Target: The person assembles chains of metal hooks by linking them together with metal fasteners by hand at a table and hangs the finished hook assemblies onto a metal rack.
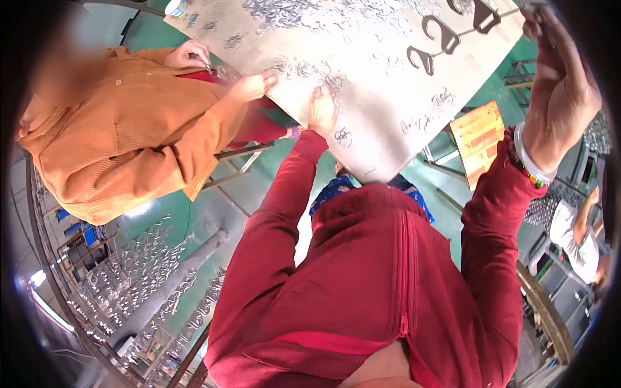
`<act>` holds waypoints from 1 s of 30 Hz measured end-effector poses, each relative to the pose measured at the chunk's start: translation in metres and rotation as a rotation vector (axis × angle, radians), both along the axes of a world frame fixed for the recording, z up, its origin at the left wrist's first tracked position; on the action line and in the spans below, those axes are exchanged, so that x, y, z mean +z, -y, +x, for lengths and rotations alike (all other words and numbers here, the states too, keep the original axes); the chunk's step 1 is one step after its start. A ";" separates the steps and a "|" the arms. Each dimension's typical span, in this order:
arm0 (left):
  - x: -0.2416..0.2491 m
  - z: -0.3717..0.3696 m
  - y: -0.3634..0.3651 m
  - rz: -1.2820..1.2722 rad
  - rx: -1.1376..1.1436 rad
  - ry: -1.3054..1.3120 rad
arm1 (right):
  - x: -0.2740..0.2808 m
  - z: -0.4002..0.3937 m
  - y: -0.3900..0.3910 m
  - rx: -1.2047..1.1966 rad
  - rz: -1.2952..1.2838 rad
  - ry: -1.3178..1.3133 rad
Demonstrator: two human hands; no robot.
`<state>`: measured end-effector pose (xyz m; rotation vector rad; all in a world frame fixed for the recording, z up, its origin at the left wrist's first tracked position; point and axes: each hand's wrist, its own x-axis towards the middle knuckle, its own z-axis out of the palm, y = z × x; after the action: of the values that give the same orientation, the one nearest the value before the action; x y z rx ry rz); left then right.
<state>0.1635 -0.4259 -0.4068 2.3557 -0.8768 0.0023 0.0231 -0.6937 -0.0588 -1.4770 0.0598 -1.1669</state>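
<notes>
My left hand (pixel 323 111) rests at the near left edge of the pale table (pixel 381 139), its fingers pressed together beside a loose heap of small wire pieces (pixel 333 83). What it pinches, if anything, is too small to name. My right hand (pixel 559 97) is raised at the upper right, fingertips closed on the end of a thin rod (pixel 510 12). Along this rod hang several dark brown hooked triangular pieces (pixel 446 39), over the table's far right part. More small metal pieces (pixel 304 14) are piled at the far side.
A co-worker in an orange jacket (pixel 136 142) sits at the left, both hands by the table edge. A wooden stool (pixel 477 139) stands right of the table. A cup (pixel 176 8) sits at the far left corner. Racks of metal parts (pixel 136 271) stand lower left; another person (pixel 576 239) is far right.
</notes>
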 end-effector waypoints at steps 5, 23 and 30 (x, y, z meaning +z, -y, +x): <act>0.029 -0.040 0.005 -0.115 -0.125 -0.329 | 0.030 0.008 -0.061 0.110 -0.148 0.026; -0.004 -0.003 0.028 -0.051 0.054 -0.033 | -0.007 -0.007 -0.011 -0.065 -0.094 -0.034; 0.002 0.021 0.039 0.265 -0.030 0.045 | -0.007 -0.016 -0.005 -0.071 -0.106 -0.023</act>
<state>0.1842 -0.4648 -0.4051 2.5955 -0.9859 -0.0783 0.0069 -0.6882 -0.0654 -1.5930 0.0668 -1.2260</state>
